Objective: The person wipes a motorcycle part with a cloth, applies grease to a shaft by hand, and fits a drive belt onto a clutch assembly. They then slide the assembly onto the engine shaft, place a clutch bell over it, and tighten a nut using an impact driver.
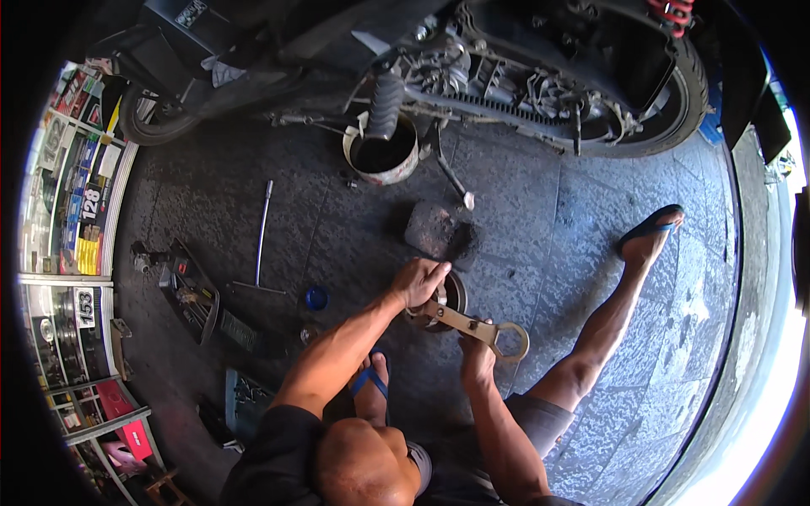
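My left hand (419, 282) is closed at the upper left side of a round rusty metal part (451, 299) low over the floor, its fingertips partly hidden. A flat tan metal wrench (509, 340) lies across that part, its large ring end sticking out to the right. My right hand (477, 361) grips the wrench from below, near the ring. Just above the part, a dirty, dark-stained pad (434, 228) lies on the floor.
A black scooter (515, 93) spans the top, a bucket (380, 175) under it. Left: long T-handle wrench (263, 236), blue cap (315, 297), tool trays (190, 295), glass shelves (72, 194). A bare head (363, 464) is at the bottom; a sandalled foot (650, 228) stretches right.
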Action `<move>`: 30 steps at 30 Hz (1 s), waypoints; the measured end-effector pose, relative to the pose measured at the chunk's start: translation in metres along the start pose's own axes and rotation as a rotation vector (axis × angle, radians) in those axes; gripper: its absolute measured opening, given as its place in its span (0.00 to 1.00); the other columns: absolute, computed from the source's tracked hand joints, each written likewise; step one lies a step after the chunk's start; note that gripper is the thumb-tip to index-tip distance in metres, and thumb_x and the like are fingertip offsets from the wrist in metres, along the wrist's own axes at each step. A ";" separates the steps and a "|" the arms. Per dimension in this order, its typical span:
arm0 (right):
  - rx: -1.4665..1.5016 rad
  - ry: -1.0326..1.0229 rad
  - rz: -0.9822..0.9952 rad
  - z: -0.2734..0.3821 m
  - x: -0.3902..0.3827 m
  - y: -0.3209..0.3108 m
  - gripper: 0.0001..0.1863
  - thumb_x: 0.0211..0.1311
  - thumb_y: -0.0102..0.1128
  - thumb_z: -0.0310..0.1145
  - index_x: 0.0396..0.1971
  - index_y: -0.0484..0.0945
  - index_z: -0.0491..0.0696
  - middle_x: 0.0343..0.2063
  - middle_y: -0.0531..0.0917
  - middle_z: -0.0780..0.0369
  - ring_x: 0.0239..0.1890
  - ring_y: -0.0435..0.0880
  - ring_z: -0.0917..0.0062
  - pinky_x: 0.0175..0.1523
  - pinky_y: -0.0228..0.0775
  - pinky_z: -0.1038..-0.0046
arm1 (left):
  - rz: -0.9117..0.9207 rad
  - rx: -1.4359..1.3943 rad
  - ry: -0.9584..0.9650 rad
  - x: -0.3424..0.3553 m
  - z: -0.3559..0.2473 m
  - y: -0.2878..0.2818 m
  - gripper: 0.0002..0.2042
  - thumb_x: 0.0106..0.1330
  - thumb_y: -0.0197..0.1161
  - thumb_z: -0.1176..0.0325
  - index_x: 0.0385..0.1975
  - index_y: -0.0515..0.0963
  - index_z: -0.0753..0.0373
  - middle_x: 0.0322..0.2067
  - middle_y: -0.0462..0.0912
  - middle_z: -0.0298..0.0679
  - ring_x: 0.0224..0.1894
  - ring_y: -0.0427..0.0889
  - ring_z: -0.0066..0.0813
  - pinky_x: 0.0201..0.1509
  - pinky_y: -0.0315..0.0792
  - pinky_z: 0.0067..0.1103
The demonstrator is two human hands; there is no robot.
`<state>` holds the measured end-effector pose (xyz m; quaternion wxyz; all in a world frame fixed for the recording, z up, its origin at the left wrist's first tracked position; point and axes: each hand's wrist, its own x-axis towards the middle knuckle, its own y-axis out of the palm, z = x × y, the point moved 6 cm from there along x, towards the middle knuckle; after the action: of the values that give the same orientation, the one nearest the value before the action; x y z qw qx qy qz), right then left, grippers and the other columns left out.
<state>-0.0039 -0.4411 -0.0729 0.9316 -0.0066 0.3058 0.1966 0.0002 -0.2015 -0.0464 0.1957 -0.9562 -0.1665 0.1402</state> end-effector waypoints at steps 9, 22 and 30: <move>-0.260 -0.215 0.092 0.077 -0.018 0.013 0.44 0.78 0.30 0.67 0.72 0.62 0.41 0.63 0.75 0.47 0.65 0.75 0.60 0.70 0.65 0.59 | 0.476 -1.679 -0.899 -0.096 0.021 0.090 0.41 0.70 0.39 0.26 0.47 0.81 0.62 0.39 0.87 0.45 0.40 0.87 0.42 0.49 0.81 0.36; 0.372 0.455 0.301 -0.019 -0.007 0.028 0.42 0.75 0.34 0.69 0.66 0.71 0.46 0.56 0.81 0.54 0.57 0.80 0.61 0.66 0.71 0.59 | -0.005 -1.415 -0.863 -0.120 0.060 0.116 0.43 0.66 0.38 0.20 0.41 0.81 0.59 0.34 0.86 0.37 0.34 0.87 0.30 0.42 0.83 0.29; 0.440 0.241 0.247 0.022 0.000 0.033 0.36 0.73 0.43 0.71 0.47 0.76 0.48 0.41 0.82 0.60 0.43 0.82 0.70 0.51 0.79 0.66 | 0.165 -1.531 -0.911 -0.098 0.014 0.095 0.40 0.65 0.41 0.18 0.30 0.77 0.55 0.25 0.80 0.32 0.25 0.79 0.25 0.32 0.77 0.24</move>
<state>-0.0040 -0.4081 -0.0515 0.8365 0.2096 0.4484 0.2351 -0.0679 -0.3159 -0.0788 -0.5918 -0.6854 -0.2067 0.3706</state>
